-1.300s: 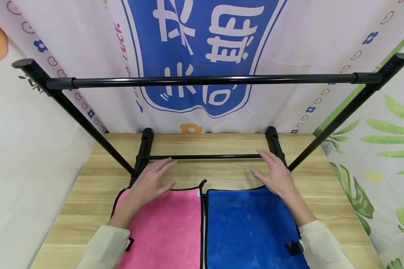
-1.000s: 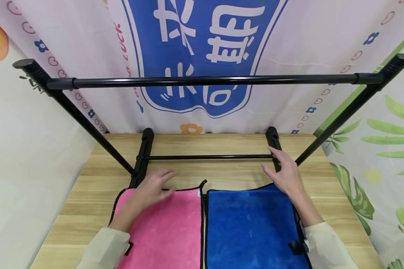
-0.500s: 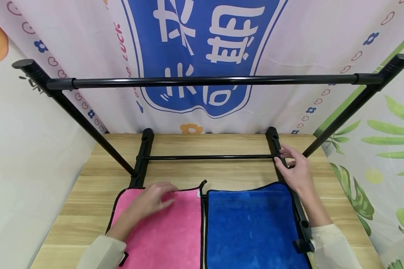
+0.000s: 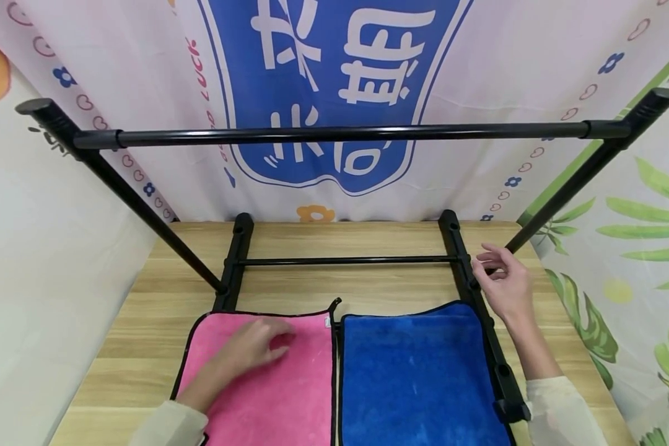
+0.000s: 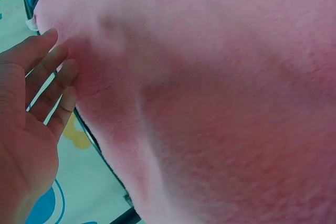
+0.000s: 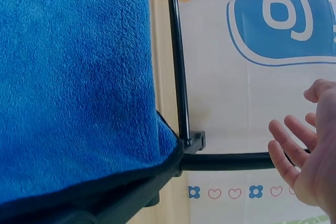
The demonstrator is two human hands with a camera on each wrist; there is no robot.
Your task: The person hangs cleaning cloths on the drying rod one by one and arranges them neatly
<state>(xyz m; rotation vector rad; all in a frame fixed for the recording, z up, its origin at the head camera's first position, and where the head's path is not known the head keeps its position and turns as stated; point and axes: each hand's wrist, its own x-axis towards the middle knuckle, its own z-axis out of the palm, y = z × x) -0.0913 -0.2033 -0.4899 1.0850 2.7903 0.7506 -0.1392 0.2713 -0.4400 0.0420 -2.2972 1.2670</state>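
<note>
A pink towel [image 4: 292, 396] with black edging lies at the left, and a blue towel [image 4: 415, 378] with the same edging lies beside it. My left hand [image 4: 253, 347] is over the upper part of the pink towel, its fingers loosely bent and holding nothing; contact with the cloth is unclear. My right hand [image 4: 504, 285] is past the blue towel's upper right corner, by the foot of the black rack's right upright [image 4: 568, 189]. In the right wrist view its fingers [image 6: 286, 145] are spread and slightly bent, with the upright passing behind them.
The rack's top bar [image 4: 357, 133] spans high across the head view. A lower crossbar [image 4: 345, 261] joins its two feet on the wooden table [image 4: 334, 238]. A printed curtain [image 4: 468, 93] hangs behind, with a white wall [image 4: 50, 248] at the left.
My right hand has moved rightward and slightly down, from above the blue towel to the right upright. My left hand has drawn back a little over the pink towel.
</note>
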